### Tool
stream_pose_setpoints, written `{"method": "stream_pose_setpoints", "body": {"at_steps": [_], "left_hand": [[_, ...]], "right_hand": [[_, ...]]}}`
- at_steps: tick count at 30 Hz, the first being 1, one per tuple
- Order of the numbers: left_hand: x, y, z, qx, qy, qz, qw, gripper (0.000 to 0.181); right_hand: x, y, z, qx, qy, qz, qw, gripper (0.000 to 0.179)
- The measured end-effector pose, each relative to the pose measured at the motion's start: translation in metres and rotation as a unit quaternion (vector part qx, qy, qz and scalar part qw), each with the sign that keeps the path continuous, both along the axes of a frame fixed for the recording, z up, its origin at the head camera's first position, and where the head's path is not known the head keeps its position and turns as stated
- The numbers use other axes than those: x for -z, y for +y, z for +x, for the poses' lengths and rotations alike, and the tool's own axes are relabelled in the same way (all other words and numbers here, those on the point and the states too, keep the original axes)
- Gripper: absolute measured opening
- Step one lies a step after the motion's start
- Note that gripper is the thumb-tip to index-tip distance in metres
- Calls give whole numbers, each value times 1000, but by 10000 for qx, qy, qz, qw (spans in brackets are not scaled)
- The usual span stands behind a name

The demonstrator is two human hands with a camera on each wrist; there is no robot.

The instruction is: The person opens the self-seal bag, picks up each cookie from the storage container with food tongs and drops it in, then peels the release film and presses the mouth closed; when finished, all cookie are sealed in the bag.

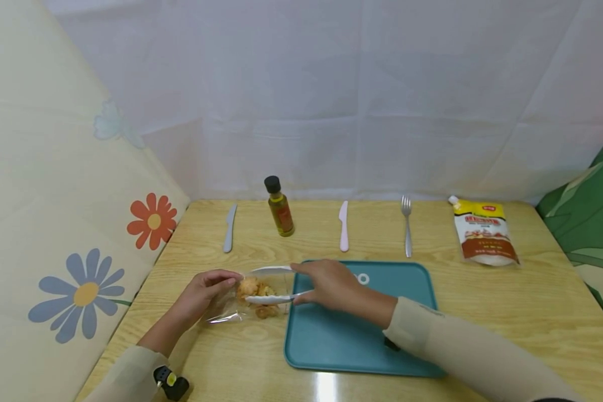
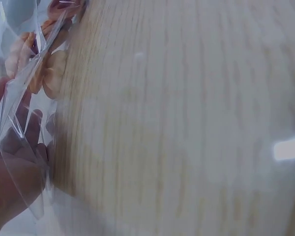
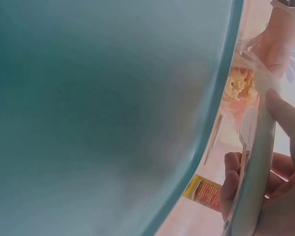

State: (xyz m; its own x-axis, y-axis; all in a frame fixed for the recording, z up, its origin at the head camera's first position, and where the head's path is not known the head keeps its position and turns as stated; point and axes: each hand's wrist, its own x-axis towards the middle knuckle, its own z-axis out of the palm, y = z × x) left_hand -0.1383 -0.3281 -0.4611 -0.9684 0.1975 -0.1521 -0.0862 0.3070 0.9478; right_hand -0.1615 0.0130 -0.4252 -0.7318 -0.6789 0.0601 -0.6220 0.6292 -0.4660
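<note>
My right hand (image 1: 331,285) grips a pair of white-tipped tongs (image 1: 269,300), whose arms are spread apart and point left. Golden-brown pieces of fried food (image 1: 249,287) lie in a clear plastic bag (image 1: 226,316) just left of the tray, and the tong tips overlap them in the head view. With thumb and fingers, my left hand (image 1: 203,293) holds the bag at its left side. From the left wrist, the clear film (image 2: 20,115) partly covers the hand. In the right wrist view the tongs (image 3: 258,167) run between thumb and fingers.
A teal tray (image 1: 341,346) lies beneath my right forearm. Along the back stand or lie a grey knife (image 1: 229,229), a dark-capped oil bottle (image 1: 282,215), a pink knife (image 1: 344,226), a fork (image 1: 407,226) and a spouted sauce pouch (image 1: 484,231). Cloth hangs behind the wooden table (image 1: 512,312).
</note>
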Motion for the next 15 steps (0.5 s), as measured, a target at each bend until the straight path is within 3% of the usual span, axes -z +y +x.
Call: {"method": "stream_pose_setpoints", "body": {"at_steps": [9, 15], "left_hand": [[2, -1, -1, -15, -89, 56, 9999, 35], [3, -1, -1, 44, -45, 129, 9999, 36]], "right_hand": [[-1, 24, 7, 67, 29, -232, 9997, 77], [-1, 46, 13, 343, -438, -366, 9978, 79]]}}
